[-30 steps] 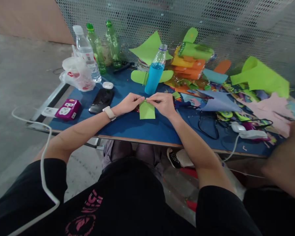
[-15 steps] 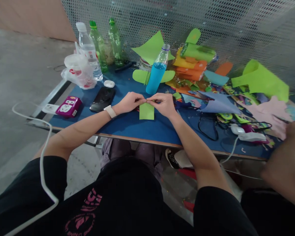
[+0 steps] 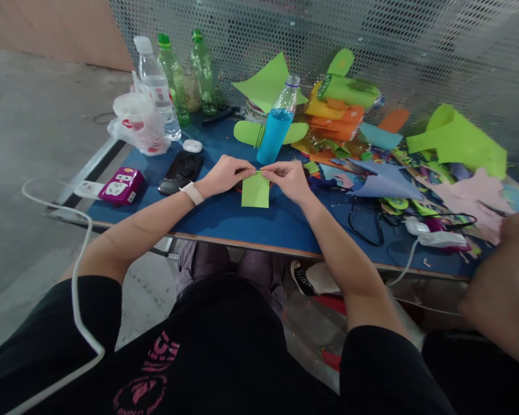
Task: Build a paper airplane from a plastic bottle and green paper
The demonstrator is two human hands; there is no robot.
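A small green paper piece (image 3: 255, 191) hangs between my two hands, above the blue table (image 3: 225, 222). My left hand (image 3: 230, 174) pinches its top edge from the left, and my right hand (image 3: 288, 177) pinches the same edge from the right, fingertips nearly touching. Just behind stands a bottle with a blue wrap or filling (image 3: 275, 134), upright and without a cap. Green rounded paper wings (image 3: 247, 134) show on both sides of that bottle, with narrow folds in the left one.
Left are a black phone (image 3: 181, 172), a white case (image 3: 192, 146), a purple power socket (image 3: 121, 185), a bagged cup (image 3: 138, 124) and bottles (image 3: 204, 75). Paper scraps (image 3: 384, 180) and cables cover the right. Another person's arm (image 3: 501, 288) is at the right edge.
The green paper has shifted slightly left and up, and more of its top edge shows between my fingertips. Both hands still pinch it.
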